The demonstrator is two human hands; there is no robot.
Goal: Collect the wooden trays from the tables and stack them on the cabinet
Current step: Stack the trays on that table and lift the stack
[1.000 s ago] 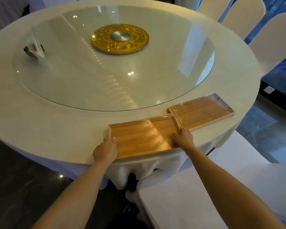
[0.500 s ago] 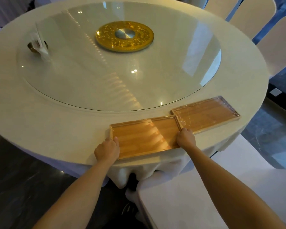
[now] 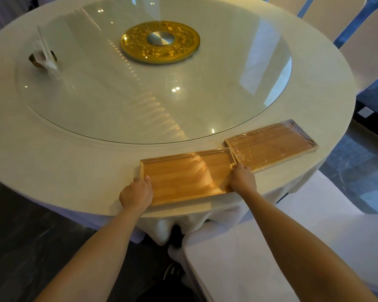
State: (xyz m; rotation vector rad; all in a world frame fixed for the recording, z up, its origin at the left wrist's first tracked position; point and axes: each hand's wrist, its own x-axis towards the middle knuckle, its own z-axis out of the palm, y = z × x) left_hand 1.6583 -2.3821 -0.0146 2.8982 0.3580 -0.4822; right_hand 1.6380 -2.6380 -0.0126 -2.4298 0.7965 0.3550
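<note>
At the tabletop [image 3: 52, 162] edge, left hand [image 3: 136, 194] and right hand [image 3: 242, 179] each clamped their grip on the near wooden tray [image 3: 183, 177] ends.

The round worktop [image 3: 52, 162], draped in a cream cloth, carries a large clear glass turntable [image 3: 238, 88] with a gold disc [image 3: 183, 53] at its centre. Two shallow rectangular wooden trays lie at its near edge, corners touching: one bare [image 3: 183, 177], one film-wrapped [image 3: 271, 147].
</note>
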